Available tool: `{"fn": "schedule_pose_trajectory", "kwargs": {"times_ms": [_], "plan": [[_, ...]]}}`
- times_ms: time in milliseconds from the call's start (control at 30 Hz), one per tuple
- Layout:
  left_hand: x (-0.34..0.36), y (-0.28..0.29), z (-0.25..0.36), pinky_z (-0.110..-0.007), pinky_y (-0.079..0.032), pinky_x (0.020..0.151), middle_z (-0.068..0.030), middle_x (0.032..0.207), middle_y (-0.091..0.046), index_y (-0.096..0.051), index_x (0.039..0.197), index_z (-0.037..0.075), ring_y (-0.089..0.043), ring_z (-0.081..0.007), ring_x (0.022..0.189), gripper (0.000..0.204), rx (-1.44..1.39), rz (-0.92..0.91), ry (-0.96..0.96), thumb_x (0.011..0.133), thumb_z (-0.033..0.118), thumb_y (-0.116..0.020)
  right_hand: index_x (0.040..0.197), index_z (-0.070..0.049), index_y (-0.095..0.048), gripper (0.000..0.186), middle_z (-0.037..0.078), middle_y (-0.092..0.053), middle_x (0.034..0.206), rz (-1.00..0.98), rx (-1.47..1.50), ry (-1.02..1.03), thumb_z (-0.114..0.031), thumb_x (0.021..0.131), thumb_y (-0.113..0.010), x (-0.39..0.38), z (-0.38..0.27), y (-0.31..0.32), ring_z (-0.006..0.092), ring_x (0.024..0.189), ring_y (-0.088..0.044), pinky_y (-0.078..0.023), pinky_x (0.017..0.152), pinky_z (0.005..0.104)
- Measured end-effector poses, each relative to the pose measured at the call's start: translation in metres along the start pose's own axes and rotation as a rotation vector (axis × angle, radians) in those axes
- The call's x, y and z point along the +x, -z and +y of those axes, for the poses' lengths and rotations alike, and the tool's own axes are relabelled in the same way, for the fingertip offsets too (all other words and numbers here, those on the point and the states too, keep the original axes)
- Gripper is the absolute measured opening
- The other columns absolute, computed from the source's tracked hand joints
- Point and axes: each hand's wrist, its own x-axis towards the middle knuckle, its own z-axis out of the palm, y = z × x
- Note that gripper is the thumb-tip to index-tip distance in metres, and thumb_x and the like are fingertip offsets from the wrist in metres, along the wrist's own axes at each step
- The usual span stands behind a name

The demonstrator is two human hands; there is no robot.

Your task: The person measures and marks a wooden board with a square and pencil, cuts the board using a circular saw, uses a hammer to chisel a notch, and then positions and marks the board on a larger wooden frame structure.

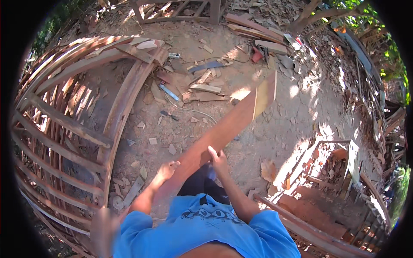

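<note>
A long reddish-brown wooden plank (219,131) slants across in front of me, from low on the left to far on the right. Its far end is cut at an angle and carries a paler yellowish band. My left hand (167,170) grips the plank's left edge, closer to my body. Farther along, my right hand (218,161) holds the opposite edge, thumb on top and fingers hidden beneath. The plank's near end runs down past my left arm, where it looks blurred.
Slatted wooden frames (109,112) fill the left side. On the dirt ahead lie a handsaw (208,66), a blue-and-white tool (168,92), a cord and wood offcuts (205,88). Stacked boards (258,30) lie at the far right; another wooden frame (318,223) stands near right.
</note>
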Motion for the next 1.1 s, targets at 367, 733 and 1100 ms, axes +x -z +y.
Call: {"fn": "schedule_pose_trajectory", "kwargs": {"times_ms": [367, 733, 1100], "plan": [[0.29, -0.053, -0.005, -0.049, -0.052, 0.092, -0.0305, 0.106, -0.071, -0.072, 0.116, 0.0, -0.066, -0.0486, 0.109, 0.064, -0.286, 0.043, 0.165, 0.098, 0.059, -0.053, 0.133, 0.003, -0.056, 0.06, 0.015, -0.065, 0.116, 0.115, -0.388, -0.154, -0.04, 0.095, -0.073, 0.344, 0.04, 0.034, 0.0174, 0.09, -0.067, -0.059, 0.072, 0.0332], [0.611, -0.176, -0.106, -0.05, -0.051, 0.092, -0.0296, 0.108, -0.071, -0.073, 0.119, 0.004, -0.065, -0.0485, 0.11, 0.06, -0.351, 0.079, 0.274, 0.099, 0.057, -0.054, 0.13, 0.001, -0.058, 0.055, 0.012, -0.071, 0.099, 0.348, -0.648, -0.318, -0.041, 0.096, -0.07, 0.495, 0.106, 0.236, 0.016, 0.081, -0.069, -0.055, 0.067, 0.0292], [0.751, -0.24, -0.081, -0.05, -0.051, 0.094, -0.0302, 0.112, -0.069, -0.066, 0.128, 0.004, -0.064, -0.0481, 0.111, 0.068, -0.161, 0.035, 0.431, 0.096, 0.063, -0.055, 0.127, 0.002, -0.062, 0.052, 0.013, -0.072, 0.1, 0.312, -0.554, -0.734, -0.04, 0.098, -0.068, 0.546, 0.161, 0.312, 0.0184, 0.081, -0.07, -0.056, 0.067, 0.032]]}}
